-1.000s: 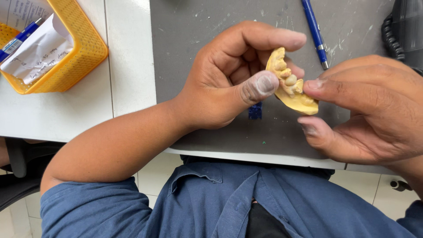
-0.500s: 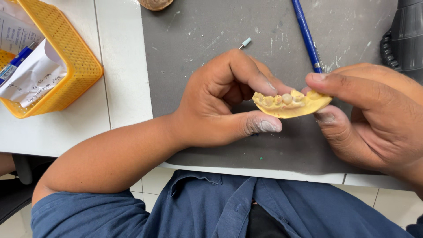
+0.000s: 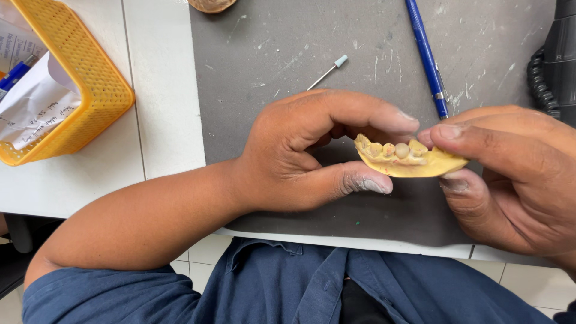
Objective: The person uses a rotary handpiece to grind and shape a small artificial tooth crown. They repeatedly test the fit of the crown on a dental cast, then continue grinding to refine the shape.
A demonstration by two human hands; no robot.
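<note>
- Dental cast (image 3: 408, 161): the yellow plaster jaw model sits between your two hands, held in the air above the grey mat (image 3: 300, 54) on the table (image 3: 162, 120), teeth facing up.
- Its long axis runs left to right across your view, tilting slightly down toward your right.
- Your left hand (image 3: 312, 153) pinches the left end, forefinger over the teeth and thumb below the base.
- Your right hand (image 3: 510, 174) grips the right end, forefinger on top and thumb beneath.
- Both hands touch it; neither is nearer.
- Well apart lie a blue pen (image 3: 427, 57), a small white-tipped bur (image 3: 329, 71), and a yellow basket (image 3: 90, 78) with papers.
</note>
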